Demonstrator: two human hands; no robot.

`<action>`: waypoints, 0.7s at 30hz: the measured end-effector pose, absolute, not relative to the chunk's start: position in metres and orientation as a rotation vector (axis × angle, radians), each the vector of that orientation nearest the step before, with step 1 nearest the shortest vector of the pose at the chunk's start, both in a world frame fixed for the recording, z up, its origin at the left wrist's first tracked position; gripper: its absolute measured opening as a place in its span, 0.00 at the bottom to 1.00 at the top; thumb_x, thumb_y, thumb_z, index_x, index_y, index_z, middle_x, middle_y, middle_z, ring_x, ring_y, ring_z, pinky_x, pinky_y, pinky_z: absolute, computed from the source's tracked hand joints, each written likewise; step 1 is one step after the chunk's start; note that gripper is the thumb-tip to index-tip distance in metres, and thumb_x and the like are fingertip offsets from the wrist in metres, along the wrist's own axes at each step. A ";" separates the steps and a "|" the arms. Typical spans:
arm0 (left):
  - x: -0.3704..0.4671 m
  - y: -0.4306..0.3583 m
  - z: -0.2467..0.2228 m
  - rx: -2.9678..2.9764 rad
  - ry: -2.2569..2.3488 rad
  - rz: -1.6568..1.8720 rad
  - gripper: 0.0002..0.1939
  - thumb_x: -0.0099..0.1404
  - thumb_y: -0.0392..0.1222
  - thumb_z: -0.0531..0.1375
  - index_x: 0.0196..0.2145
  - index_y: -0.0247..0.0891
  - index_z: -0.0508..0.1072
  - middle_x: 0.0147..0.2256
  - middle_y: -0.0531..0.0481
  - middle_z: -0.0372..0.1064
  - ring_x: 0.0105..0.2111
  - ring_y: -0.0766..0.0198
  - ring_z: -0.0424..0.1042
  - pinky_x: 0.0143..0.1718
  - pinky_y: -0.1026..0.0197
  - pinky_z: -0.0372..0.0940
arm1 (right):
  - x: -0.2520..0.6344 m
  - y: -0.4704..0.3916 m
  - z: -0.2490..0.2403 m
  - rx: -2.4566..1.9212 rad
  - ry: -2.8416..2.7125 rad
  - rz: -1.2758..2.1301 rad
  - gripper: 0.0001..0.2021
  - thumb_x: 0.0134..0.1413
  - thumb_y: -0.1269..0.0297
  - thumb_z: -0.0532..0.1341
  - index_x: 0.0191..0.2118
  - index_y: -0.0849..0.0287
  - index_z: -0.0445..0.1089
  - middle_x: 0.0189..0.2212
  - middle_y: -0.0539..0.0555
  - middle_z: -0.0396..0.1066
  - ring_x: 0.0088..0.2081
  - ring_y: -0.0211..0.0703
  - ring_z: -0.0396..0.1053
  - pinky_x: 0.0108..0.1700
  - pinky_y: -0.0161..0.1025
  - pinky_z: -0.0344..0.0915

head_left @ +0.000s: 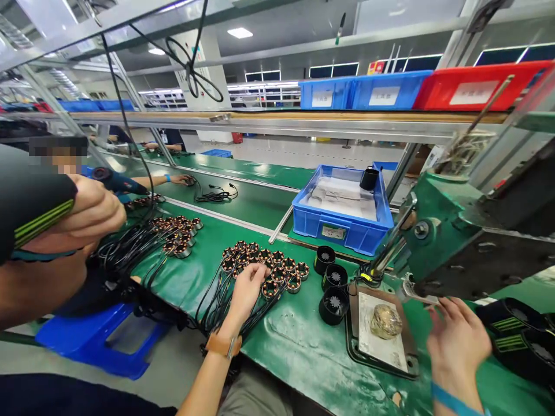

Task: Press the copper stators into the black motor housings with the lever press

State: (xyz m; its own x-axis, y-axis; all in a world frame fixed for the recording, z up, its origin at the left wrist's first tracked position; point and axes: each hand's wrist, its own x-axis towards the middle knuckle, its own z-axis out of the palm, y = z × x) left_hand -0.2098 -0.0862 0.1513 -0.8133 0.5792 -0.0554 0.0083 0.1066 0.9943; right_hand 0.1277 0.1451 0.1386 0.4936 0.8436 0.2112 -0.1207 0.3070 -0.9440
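"What do we see nearest?"
"We see the right hand (pixel 459 338), a blue band (pixel 451 398) on its wrist, its fingers closed on the end of a metal piece (pixel 422 294) low on the green press (pixel 437 225). Black cups (pixel 489 320) sit just to its right."

"And left of that?"
"We find a white plate (pixel 368 338) bearing a rounded, wrapped lump (pixel 385 322). Next come three black cups (pixel 335 278) in a line on the green table (pixel 286 341)."

"Where is the left hand (pixel 248 289)?"
"We have it over the copper coils (pixel 288 263), fingertips among them; we cannot tell whether they grip one or only touch. Black wires (pixel 213 297) trail from the coils toward the near edge."

"Farther off?"
"We see a blue tray (pixel 342 232) holding paper (pixel 338 196) and one cup (pixel 369 179), and, at left, a co-worker's hand (pixel 182 180) near black cable (pixel 215 195). Above, blue bins (pixel 359 95) and a red bin (pixel 477 86) stand on a shelf (pixel 260 117)."
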 end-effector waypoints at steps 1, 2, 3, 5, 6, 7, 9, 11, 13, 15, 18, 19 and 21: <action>-0.206 -0.102 0.144 0.624 2.057 1.693 0.17 0.64 0.56 0.63 0.32 0.38 0.75 0.33 0.46 0.78 0.37 0.58 0.75 0.42 0.59 0.66 | 0.129 0.124 0.143 -1.063 -0.762 0.683 0.17 0.50 0.50 0.72 0.30 0.56 0.69 0.23 0.52 0.64 0.24 0.40 0.64 0.29 0.44 0.64; -0.202 -0.115 0.137 0.680 2.164 1.587 0.18 0.65 0.57 0.60 0.29 0.39 0.74 0.30 0.47 0.76 0.34 0.58 0.74 0.39 0.59 0.65 | 0.125 0.100 0.147 -1.044 -0.746 0.614 0.14 0.53 0.51 0.70 0.31 0.55 0.70 0.22 0.52 0.63 0.23 0.40 0.63 0.28 0.43 0.62; -0.197 -0.126 0.130 0.733 2.268 1.448 0.19 0.67 0.56 0.58 0.28 0.40 0.74 0.28 0.48 0.75 0.32 0.57 0.74 0.38 0.58 0.64 | 0.117 0.074 0.149 -1.019 -0.798 0.561 0.11 0.57 0.53 0.67 0.36 0.55 0.72 0.24 0.52 0.64 0.23 0.40 0.64 0.28 0.42 0.62; -0.187 -0.142 0.116 0.806 2.425 1.162 0.17 0.70 0.52 0.54 0.30 0.41 0.74 0.28 0.47 0.76 0.31 0.55 0.75 0.36 0.57 0.63 | 0.085 0.030 0.148 -0.963 -1.089 0.565 0.10 0.63 0.56 0.62 0.42 0.56 0.74 0.28 0.53 0.70 0.27 0.41 0.69 0.31 0.40 0.66; -0.183 -0.147 0.110 0.838 2.481 1.054 0.15 0.70 0.50 0.54 0.31 0.41 0.74 0.30 0.47 0.77 0.32 0.53 0.76 0.36 0.56 0.64 | 0.063 0.013 0.146 -0.946 -1.347 0.618 0.11 0.65 0.57 0.61 0.45 0.57 0.75 0.32 0.54 0.73 0.31 0.42 0.72 0.34 0.40 0.70; -0.180 -0.152 0.105 0.879 2.528 0.980 0.12 0.70 0.47 0.54 0.33 0.41 0.74 0.32 0.46 0.78 0.33 0.52 0.77 0.37 0.56 0.64 | 0.039 0.003 0.143 -0.941 -1.639 0.681 0.12 0.67 0.58 0.60 0.48 0.58 0.76 0.37 0.56 0.76 0.37 0.43 0.75 0.40 0.39 0.73; -0.175 -0.161 0.097 0.974 2.592 0.916 0.09 0.69 0.43 0.54 0.35 0.42 0.73 0.36 0.44 0.78 0.36 0.51 0.78 0.38 0.56 0.66 | -0.010 -0.002 0.135 -0.943 -2.141 0.765 0.14 0.68 0.65 0.57 0.53 0.60 0.76 0.50 0.60 0.76 0.51 0.45 0.75 0.54 0.39 0.73; -0.174 -0.172 0.089 1.030 2.634 0.903 0.08 0.69 0.42 0.54 0.36 0.42 0.72 0.37 0.43 0.77 0.37 0.51 0.79 0.38 0.56 0.67 | -0.053 0.010 0.126 -1.007 -2.437 0.742 0.21 0.65 0.76 0.53 0.59 0.63 0.72 0.60 0.63 0.69 0.62 0.47 0.68 0.65 0.41 0.66; -0.175 -0.183 0.081 1.034 2.688 0.902 0.10 0.70 0.42 0.52 0.37 0.42 0.72 0.37 0.43 0.76 0.38 0.51 0.78 0.39 0.55 0.68 | -0.082 0.029 0.118 -1.120 -2.512 0.694 0.22 0.61 0.82 0.53 0.57 0.66 0.73 0.62 0.68 0.66 0.64 0.52 0.65 0.66 0.45 0.64; -0.175 -0.193 0.074 1.030 2.720 0.916 0.11 0.71 0.42 0.51 0.38 0.42 0.73 0.38 0.43 0.76 0.40 0.50 0.78 0.41 0.54 0.69 | -0.098 0.045 0.111 -1.247 -2.581 0.642 0.15 0.64 0.78 0.57 0.53 0.67 0.74 0.58 0.67 0.67 0.59 0.53 0.68 0.61 0.48 0.69; -0.173 -0.203 0.068 1.052 2.721 0.929 0.13 0.72 0.40 0.50 0.40 0.42 0.75 0.39 0.43 0.76 0.42 0.49 0.78 0.44 0.52 0.70 | -0.105 0.056 0.103 -1.380 -2.653 0.569 0.11 0.68 0.64 0.63 0.50 0.66 0.72 0.51 0.60 0.71 0.51 0.45 0.72 0.55 0.46 0.73; -0.172 -0.205 0.067 1.061 2.722 0.923 0.13 0.72 0.39 0.50 0.41 0.42 0.75 0.39 0.42 0.76 0.42 0.49 0.78 0.44 0.52 0.71 | -0.105 0.057 0.102 -1.398 -2.663 0.546 0.12 0.68 0.61 0.64 0.49 0.65 0.72 0.49 0.58 0.71 0.50 0.44 0.72 0.53 0.45 0.74; -0.171 -0.206 0.067 1.068 2.732 0.901 0.14 0.71 0.38 0.51 0.41 0.41 0.76 0.40 0.42 0.75 0.42 0.48 0.78 0.44 0.51 0.71 | -0.104 0.054 0.102 -1.403 -2.656 0.497 0.12 0.68 0.61 0.64 0.48 0.66 0.72 0.48 0.58 0.71 0.48 0.42 0.72 0.52 0.43 0.74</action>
